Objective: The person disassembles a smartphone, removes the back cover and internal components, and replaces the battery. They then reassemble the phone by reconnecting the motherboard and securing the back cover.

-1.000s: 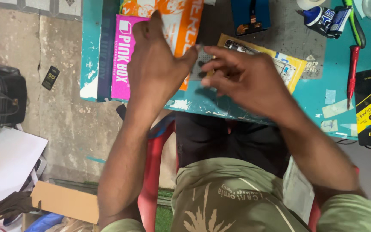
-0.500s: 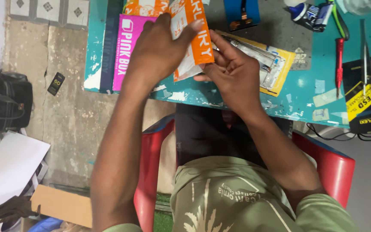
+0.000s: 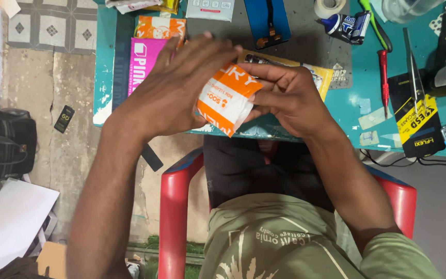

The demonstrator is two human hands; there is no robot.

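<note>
Holding the packet [image 3: 228, 101] between both hands, we keep it in the air just above the near edge of the table [image 3: 360, 101], not resting on it. The right hand [image 3: 290, 98] grasps it from the right, thumb and fingers pinched on its upper right end. The left hand [image 3: 181, 90] lies flat against its left side, fingers stretched out over the top, more pressing than gripping; we cannot tell whether the thumb closes behind. The packet's long axis runs tilted, from its orange end up by the right fingertips down to its white end, which points toward the chair [image 3: 174, 206] and our lap. So the packet sits between the palms, with the right hand nearer its top edge. Behind it on the table lie a pink box [image 3: 143, 64] and a yellow pouch [image 3: 323, 77], untouched.
</note>
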